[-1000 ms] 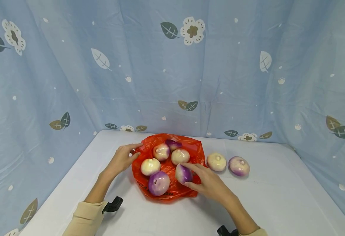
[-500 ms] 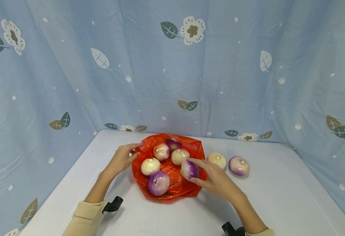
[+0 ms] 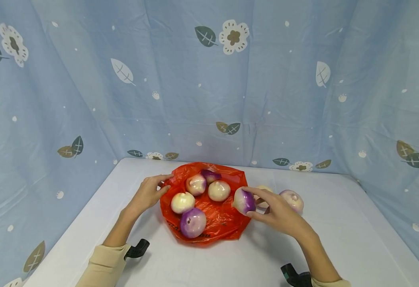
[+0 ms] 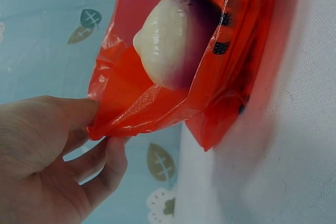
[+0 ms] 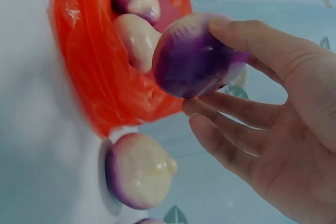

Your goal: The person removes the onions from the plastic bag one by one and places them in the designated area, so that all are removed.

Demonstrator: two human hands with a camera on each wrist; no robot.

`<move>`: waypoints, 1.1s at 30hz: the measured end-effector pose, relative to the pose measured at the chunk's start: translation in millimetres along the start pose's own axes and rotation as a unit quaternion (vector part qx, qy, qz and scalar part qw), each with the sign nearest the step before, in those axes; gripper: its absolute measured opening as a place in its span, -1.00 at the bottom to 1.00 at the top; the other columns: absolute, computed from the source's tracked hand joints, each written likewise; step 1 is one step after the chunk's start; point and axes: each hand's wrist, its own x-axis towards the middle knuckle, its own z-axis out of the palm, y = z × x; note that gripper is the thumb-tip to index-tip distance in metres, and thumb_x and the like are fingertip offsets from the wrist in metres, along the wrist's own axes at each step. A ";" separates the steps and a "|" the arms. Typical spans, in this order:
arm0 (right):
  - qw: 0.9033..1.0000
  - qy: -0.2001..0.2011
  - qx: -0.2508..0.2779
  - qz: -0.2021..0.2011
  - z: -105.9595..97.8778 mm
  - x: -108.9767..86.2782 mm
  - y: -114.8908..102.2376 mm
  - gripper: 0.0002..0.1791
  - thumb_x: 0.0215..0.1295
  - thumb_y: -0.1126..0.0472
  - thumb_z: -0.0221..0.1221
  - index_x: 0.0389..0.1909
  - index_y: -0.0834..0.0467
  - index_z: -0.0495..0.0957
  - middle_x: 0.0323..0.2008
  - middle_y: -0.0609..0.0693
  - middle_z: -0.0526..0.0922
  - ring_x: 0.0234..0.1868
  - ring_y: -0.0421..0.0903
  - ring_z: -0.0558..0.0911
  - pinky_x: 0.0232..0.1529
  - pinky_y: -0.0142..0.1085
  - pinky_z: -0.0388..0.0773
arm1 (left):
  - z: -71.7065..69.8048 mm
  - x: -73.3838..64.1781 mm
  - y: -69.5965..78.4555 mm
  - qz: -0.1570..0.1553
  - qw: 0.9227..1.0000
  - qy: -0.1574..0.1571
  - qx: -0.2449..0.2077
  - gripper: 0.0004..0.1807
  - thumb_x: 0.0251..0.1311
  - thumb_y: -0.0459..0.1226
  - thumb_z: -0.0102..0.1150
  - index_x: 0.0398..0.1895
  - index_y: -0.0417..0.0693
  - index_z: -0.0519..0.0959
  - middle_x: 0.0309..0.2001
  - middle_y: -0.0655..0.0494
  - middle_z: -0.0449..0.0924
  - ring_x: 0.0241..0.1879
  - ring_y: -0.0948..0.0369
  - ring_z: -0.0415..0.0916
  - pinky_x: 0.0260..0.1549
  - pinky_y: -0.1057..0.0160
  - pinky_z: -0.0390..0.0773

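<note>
My right hand (image 3: 282,213) holds a glossy purple-and-white onion (image 3: 244,201) between thumb and fingertips, over the right rim of a red plastic bag (image 3: 224,219). In the right wrist view the purple side of this onion (image 5: 197,59) faces the camera. My left hand (image 3: 151,193) pinches the bag's left edge; the left wrist view shows the thumb and fingers on the red film (image 4: 113,114). Several more onions lie inside the wide-mouthed bag, among them a purple one (image 3: 193,223) at the front and a pale one (image 3: 183,203) at the left.
Two onions stand on the white table (image 3: 338,239) right of the bag; my right hand partly covers the paler one (image 3: 265,189) and slightly overlaps the purplish one (image 3: 292,200). A blue patterned curtain (image 3: 209,99) hangs behind and at both sides.
My right hand has lifted the onion from inside the bag and carried it rightward to the rim. My left hand has stayed at the bag's left edge.
</note>
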 end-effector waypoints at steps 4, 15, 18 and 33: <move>1.000 -0.004 0.001 0.002 -8.2 -3.0 2.8 -0.25 0.10 0.13 0.42 0.34 -0.15 0.38 0.21 -0.07 0.55 -0.06 -0.08 0.64 -0.27 -0.36 0.65 | -0.2 -0.6 0.5 -0.001 1.000 0.001 0.000 -0.56 0.17 -0.43 0.26 0.16 -0.17 0.59 -0.02 -0.14 0.70 -0.27 0.10 0.61 -0.44 0.37 0.50; 0.999 0.014 -0.026 0.012 -26.5 -12.1 13.3 -0.26 0.04 0.15 0.46 0.29 -0.16 0.43 0.10 -0.09 0.61 -0.14 -0.11 0.65 -0.33 -0.40 0.63 | 0.4 -0.9 1.1 -0.003 1.000 0.001 0.002 -0.56 0.17 -0.43 0.26 0.16 -0.16 0.59 -0.02 -0.14 0.70 -0.26 0.10 0.61 -0.43 0.37 0.52; 1.000 0.011 -0.012 0.019 -30.3 -13.6 16.5 -0.26 0.05 0.16 0.45 0.30 -0.13 0.42 0.13 -0.06 0.59 -0.12 -0.08 0.64 -0.31 -0.39 0.64 | 0.3 -1.0 1.1 -0.004 1.000 0.001 0.002 -0.56 0.17 -0.43 0.26 0.17 -0.16 0.59 -0.01 -0.14 0.70 -0.26 0.10 0.60 -0.41 0.36 0.52; 0.998 0.038 -0.052 0.026 -48.7 -25.8 31.9 -0.29 0.13 0.07 0.41 0.33 -0.03 0.40 0.15 0.06 0.60 -0.12 -0.04 0.68 -0.28 -0.40 0.64 | -0.2 -0.6 1.0 -0.009 1.000 -0.006 -0.004 -0.56 0.19 -0.42 0.25 0.18 -0.15 0.58 0.05 -0.13 0.67 -0.25 0.09 0.61 -0.45 0.40 0.52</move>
